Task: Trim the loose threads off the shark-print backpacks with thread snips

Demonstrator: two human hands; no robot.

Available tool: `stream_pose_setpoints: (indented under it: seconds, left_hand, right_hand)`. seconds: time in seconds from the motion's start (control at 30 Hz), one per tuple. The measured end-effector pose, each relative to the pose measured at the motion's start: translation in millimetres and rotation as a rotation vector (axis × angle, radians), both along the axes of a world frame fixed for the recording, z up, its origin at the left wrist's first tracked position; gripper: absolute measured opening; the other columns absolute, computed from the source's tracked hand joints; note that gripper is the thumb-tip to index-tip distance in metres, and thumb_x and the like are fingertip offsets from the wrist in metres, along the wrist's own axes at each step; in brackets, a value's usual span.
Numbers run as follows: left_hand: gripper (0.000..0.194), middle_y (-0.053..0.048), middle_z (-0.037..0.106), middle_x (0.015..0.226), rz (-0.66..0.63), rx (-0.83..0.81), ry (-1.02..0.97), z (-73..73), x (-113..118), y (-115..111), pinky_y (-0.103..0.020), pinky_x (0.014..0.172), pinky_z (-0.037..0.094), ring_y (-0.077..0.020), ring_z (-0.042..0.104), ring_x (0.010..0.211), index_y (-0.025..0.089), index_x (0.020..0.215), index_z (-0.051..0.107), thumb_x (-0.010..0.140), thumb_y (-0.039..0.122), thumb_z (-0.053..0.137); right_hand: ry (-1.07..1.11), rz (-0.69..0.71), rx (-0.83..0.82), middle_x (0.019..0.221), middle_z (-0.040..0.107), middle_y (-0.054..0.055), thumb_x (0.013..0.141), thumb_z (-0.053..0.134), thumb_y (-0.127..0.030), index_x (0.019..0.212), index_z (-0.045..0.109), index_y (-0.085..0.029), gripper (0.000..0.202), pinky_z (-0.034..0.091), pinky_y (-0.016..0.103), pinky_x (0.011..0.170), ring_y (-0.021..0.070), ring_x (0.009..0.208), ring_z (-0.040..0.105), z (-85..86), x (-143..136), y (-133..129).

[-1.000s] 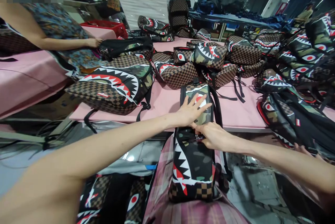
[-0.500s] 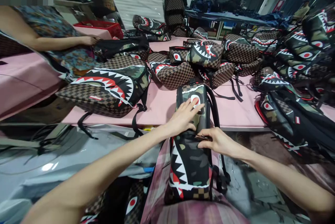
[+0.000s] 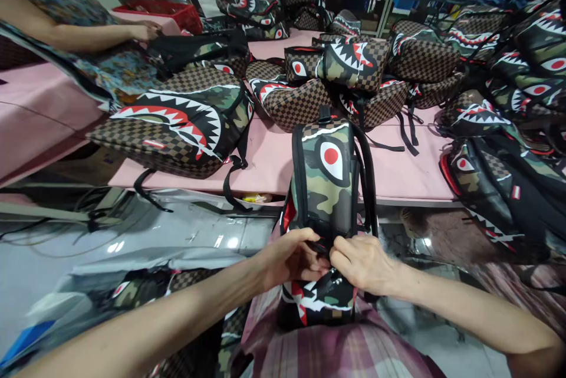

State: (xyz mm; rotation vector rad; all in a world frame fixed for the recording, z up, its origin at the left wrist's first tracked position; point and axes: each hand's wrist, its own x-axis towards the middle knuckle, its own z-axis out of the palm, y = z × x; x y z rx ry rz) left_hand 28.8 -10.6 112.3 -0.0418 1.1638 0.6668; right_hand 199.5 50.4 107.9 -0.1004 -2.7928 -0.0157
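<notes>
The camouflage backpack (image 3: 325, 201) extends from the plaid lap (image 3: 327, 354) across the near edge of the pink tabletop (image 3: 269, 166). The right hand (image 3: 365, 263) has its fingers clamped on the backpack's dark midsection; the left hand (image 3: 296, 257), just left, has curled fingers, grip not determinable. A shark-mouth bag (image 3: 177, 124) lies farther left.

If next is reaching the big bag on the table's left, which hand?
Left, probably: the left hand is nearer the big bag; the right hand might cross the left forearm. Both are at the lap bag.
</notes>
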Motion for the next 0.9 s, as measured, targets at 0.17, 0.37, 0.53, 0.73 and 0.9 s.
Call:
stream_pose_setpoints:
  seconds: [0.17, 0.37, 0.53, 0.73, 0.9]
  left_hand:
    - [0.012, -0.008, 0.066, 0.062, 0.278, -0.018, -0.072, -0.3, 22.3, -12.1, -0.024, 0.068, 0.054, -0.0146, 0.064, 0.059, 0.012, 0.055, 0.057, 0.060, 0.003, 0.050]
    - [0.004, -0.006, 0.068, 0.070, 0.297, 0.139, 0.005, 10.1, 35.6, -24.8, -0.027, 0.064, 0.056, -0.0197, 0.067, 0.065, 0.011, 0.060, 0.061, 0.060, 0.007, 0.062]
    - [0.022, -0.011, 0.069, 0.078, 0.222, 0.285, 0.096, 8.1, 41.2, -35.1, -0.033, 0.072, 0.055, -0.0251, 0.067, 0.074, 0.009, 0.072, 0.065, 0.059, 0.026, 0.074]
    - [0.031, -0.015, 0.068, 0.080, 0.140, 0.325, 0.066, -8.5, 44.6, -32.7, -0.040, 0.078, 0.053, -0.0315, 0.066, 0.086, 0.009, 0.069, 0.063, 0.059, 0.034, 0.077]
    - [0.033, -0.015, 0.068, 0.076, 0.117, 0.353, 0.033, -12.9, 44.8, -31.6, -0.037, 0.075, 0.053, -0.0313, 0.066, 0.085, 0.007, 0.071, 0.064, 0.059, 0.035, 0.077]
  right_hand:
    - [-0.021, -0.004, -0.002, 0.076, 0.059, 0.003, 0.089, 0.034, -0.012, 0.075, 0.056, -0.016, 0.027, 0.029, 0.025, 0.048, 0.0097, 0.052, 0.044, 0.9, 21.8, -2.5]
    - [0.063, 0.030, 0.010, 0.081, 0.065, 0.006, 0.090, 0.030, -0.013, 0.087, 0.062, -0.013, 0.032, 0.031, 0.023, 0.047, 0.0086, 0.054, 0.050, 13.7, 34.0, -1.4]
    - [0.130, 0.092, 0.009, 0.082, 0.067, 0.005, 0.089, 0.035, -0.014, 0.086, 0.063, -0.015, 0.028, 0.028, 0.024, 0.047, 0.0079, 0.056, 0.051, 6.5, 40.3, -3.2]
    - [0.092, 0.021, -0.070, 0.079, 0.066, 0.004, 0.091, 0.032, -0.013, 0.086, 0.064, -0.016, 0.032, 0.031, 0.023, 0.047, 0.0073, 0.054, 0.051, -16.6, 52.3, -4.5]
    - [-0.027, -0.178, -0.258, 0.085, 0.066, 0.003, 0.093, 0.034, -0.017, 0.096, 0.060, -0.018, 0.026, 0.039, 0.021, 0.053, 0.0080, 0.062, 0.057, 0.9, 59.7, -11.0]
